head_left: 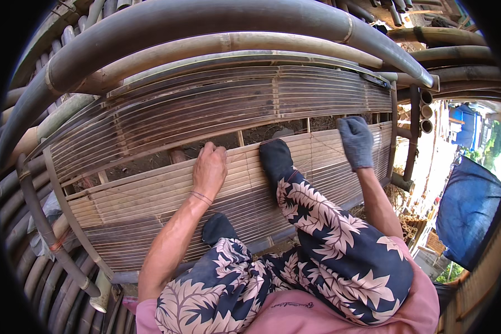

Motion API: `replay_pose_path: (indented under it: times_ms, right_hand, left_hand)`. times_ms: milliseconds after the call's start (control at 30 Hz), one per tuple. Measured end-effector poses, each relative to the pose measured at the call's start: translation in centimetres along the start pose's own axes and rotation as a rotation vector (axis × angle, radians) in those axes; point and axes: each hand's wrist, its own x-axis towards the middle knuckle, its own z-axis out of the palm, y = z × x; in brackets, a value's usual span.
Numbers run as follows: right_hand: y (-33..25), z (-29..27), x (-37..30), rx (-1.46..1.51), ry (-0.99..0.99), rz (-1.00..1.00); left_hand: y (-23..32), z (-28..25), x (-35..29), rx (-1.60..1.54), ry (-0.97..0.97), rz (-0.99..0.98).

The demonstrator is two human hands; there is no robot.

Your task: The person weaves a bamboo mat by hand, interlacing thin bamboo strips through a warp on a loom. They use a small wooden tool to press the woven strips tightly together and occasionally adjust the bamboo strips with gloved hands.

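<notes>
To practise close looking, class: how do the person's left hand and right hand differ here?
The left hand is bare; the right hand wears a grey glove. The left hand lies flat with fingers spread on the slats; the right hand is curled, gripping the panel's upper edge. The left hand sits nearer the middle, the right hand nearer the panel's end. Both touch the same bamboo slat panel.

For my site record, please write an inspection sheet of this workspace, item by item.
Surface: curved panel of thin tan bamboo slats, with an open gap across its middle.
Job's things: thick curved bamboo poles framing the panel.
Clutter: cut bamboo tube ends at right.
Hands: bare left hand flat on the slats at the gap's edge; right hand in grey knit glove on the slats.
Cables: nothing seen.
Surroundings: blue tarpaulin at right; two dark-socked feet resting on the panel.
</notes>
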Motion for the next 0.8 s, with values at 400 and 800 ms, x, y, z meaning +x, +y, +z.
replay_pose_path:
  times_ms: [400,800]
  right_hand:
    - [-11.6,17.2,-0.8,-0.203,-0.904,-0.246]
    - [-11.7,13.7,-1.9,0.073,-0.769,-0.214]
  left_hand:
    - [-0.3,0.8,6.2,0.108,-0.413,-0.127]
    - [0.8,0.3,3.6,-0.132,-0.024,-0.094]
